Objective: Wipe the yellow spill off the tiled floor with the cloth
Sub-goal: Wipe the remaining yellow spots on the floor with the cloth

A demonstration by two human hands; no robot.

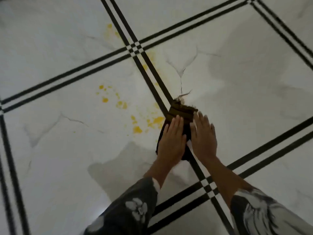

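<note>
One dark cloth (180, 113) flat on tiled floor (237, 99), astride black double line (155, 73). Two hands pressing it, left hand (171, 141) and right hand (204, 138), fingers straight, gripping nothing. Yellow spill (137, 129): many scattered spots, nearest just left of cloth. Open tile right of cloth.

White tiled floor (67, 150) bears a scattered yellow spill (137, 129) and a dark cloth (179, 112).

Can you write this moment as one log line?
left hand: flat on cloth | right hand: flat at cloth's right edge | yellow spill: on tiled floor left of cloth, not yet wiped
</note>
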